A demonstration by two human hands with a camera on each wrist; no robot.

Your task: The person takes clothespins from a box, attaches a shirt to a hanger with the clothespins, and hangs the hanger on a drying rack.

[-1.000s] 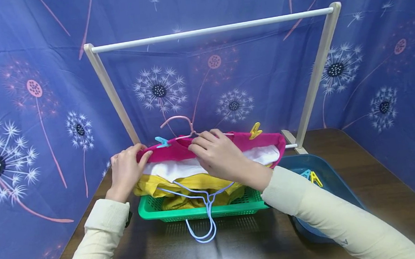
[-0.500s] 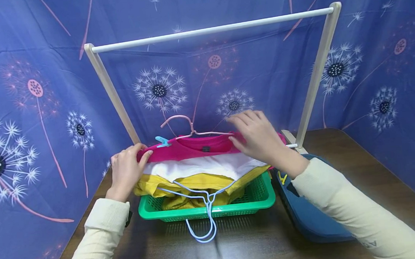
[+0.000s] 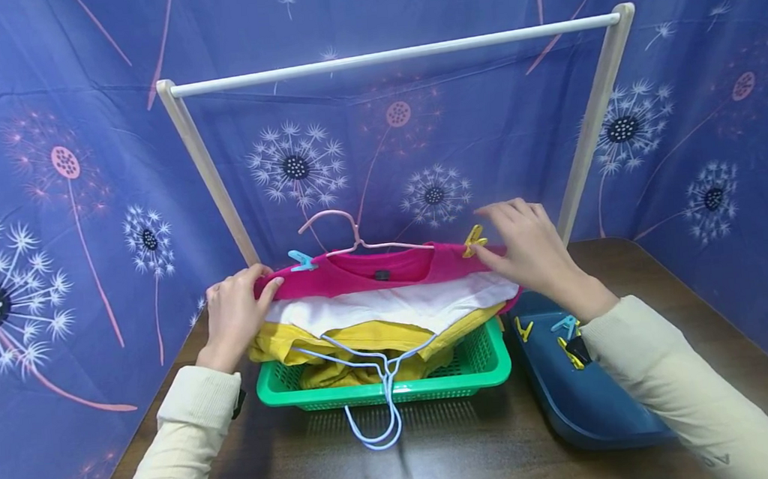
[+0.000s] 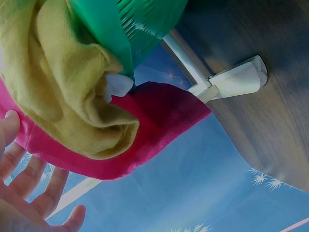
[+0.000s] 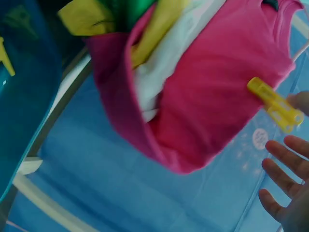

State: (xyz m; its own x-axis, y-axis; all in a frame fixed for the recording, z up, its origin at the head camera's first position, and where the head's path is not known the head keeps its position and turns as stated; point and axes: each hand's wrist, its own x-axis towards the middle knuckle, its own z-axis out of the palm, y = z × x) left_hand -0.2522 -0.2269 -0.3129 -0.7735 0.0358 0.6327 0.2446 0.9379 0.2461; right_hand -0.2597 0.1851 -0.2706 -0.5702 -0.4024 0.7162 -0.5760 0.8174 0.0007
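Observation:
A pink shirt lies spread over white and yellow garments, with a pink hanger inside its neckline. On its left shoulder area sits a light-blue clothespin; a yellow clothespin grips the right one. My left hand pinches the shirt's left end, thumb in front and fingers behind. My right hand is beside the yellow clothespin, thumb at it and the other fingers extended apart. In the right wrist view, the yellow clothespin stays clamped on the pink cloth.
Beneath the garments is a green basket. Blue hangers hang over its front. At right stands a dark-blue tray with several clothespins. A drying rack with a white top bar rises behind, before a patterned curtain.
My right hand has moved rightward from the shirt's neckline, past the collar, to the yellow clothespin. My left hand keeps its hold on the pink shirt's left end.

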